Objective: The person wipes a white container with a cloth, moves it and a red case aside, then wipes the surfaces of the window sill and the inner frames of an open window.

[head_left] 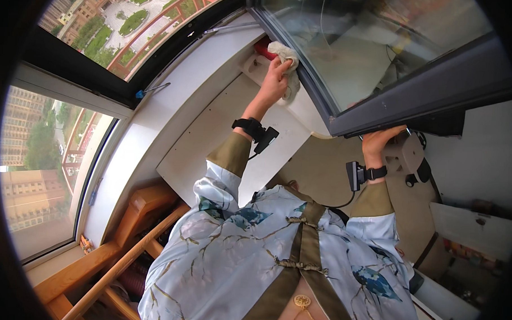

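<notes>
My left hand is closed on a crumpled off-white cloth, which lies against the dark frame of an open window sash. Some of the cloth hangs down beside the frame's edge. At the sash's lower edge, my right hand grips the frame from below; part of its fingers is hidden. The glass pane of this sash tilts out in front of me. Each wrist wears a black strap with a small device on it.
A white sill curves along the left below the windows. Beneath my left arm is a white tabletop. A red object sits behind the cloth. Wooden furniture stands lower left, a beige wheeled item at right.
</notes>
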The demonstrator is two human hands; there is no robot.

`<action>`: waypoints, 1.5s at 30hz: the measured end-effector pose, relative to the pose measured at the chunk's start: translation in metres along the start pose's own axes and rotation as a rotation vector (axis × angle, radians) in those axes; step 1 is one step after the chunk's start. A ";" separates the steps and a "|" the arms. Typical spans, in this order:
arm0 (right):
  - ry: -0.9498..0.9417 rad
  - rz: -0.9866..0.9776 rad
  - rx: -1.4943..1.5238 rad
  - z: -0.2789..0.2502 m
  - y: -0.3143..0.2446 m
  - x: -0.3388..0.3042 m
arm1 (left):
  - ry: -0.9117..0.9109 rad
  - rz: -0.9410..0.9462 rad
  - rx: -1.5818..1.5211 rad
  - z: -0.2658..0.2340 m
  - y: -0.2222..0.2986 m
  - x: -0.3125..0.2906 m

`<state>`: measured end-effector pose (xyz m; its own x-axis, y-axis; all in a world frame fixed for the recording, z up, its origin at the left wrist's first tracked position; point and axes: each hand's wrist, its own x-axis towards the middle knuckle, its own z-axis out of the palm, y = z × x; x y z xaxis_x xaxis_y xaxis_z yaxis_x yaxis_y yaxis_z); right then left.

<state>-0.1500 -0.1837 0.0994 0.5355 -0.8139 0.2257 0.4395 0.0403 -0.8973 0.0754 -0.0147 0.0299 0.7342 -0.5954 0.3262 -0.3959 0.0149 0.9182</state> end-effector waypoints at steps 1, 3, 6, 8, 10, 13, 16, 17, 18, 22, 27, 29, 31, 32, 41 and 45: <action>0.003 0.000 -0.012 -0.001 0.001 0.001 | -0.003 -0.024 -0.076 0.004 0.006 -0.004; 0.003 0.021 -0.020 0.000 0.001 0.003 | -0.064 -0.076 -0.117 0.010 0.023 -0.017; 0.000 0.006 -0.034 0.000 0.004 0.007 | -0.082 -0.008 -0.103 0.030 0.029 -0.038; -0.024 -0.014 0.005 -0.005 0.006 0.009 | -0.083 -0.029 -0.193 0.044 0.039 -0.053; -0.047 -0.035 0.050 -0.006 0.010 0.010 | -0.134 -0.002 -0.161 0.051 0.051 -0.073; 0.011 -0.054 0.012 -0.005 0.017 0.010 | -0.254 -0.137 -0.154 0.057 0.063 -0.092; -0.017 -0.034 -0.017 0.000 0.009 0.005 | -0.217 -0.123 -0.259 0.059 0.056 -0.087; -0.011 -0.019 -0.043 -0.002 0.011 0.005 | -0.201 -0.140 -0.313 0.060 0.058 -0.086; -0.010 -0.039 -0.044 -0.007 0.010 0.006 | -0.199 -0.171 -0.329 0.062 0.061 -0.087; -0.074 0.015 0.027 0.003 0.006 0.001 | -0.268 -0.196 -0.270 0.059 0.075 -0.093; -0.230 0.039 -0.002 0.004 0.001 -0.001 | -0.232 -0.121 -0.283 0.059 0.090 -0.085; -0.228 0.031 -0.020 0.010 -0.005 -0.003 | -0.162 -0.098 -0.430 0.053 0.130 -0.081; -0.244 0.025 -0.031 0.013 -0.008 -0.004 | -0.178 -0.115 -0.436 0.050 0.145 -0.073; -0.251 0.069 -0.022 0.012 -0.008 -0.005 | -0.185 -0.056 -0.428 0.047 0.152 -0.067; -0.255 0.078 -0.048 0.016 -0.012 -0.005 | -0.046 0.190 -0.406 0.055 0.155 -0.047; -0.206 0.121 -0.064 0.010 -0.002 -0.005 | -0.011 0.075 -0.343 0.056 0.132 -0.060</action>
<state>-0.1466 -0.1737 0.1034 0.7197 -0.6700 0.1821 0.3202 0.0877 -0.9433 -0.0515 -0.0220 0.1185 0.7031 -0.5915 0.3946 -0.2383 0.3268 0.9145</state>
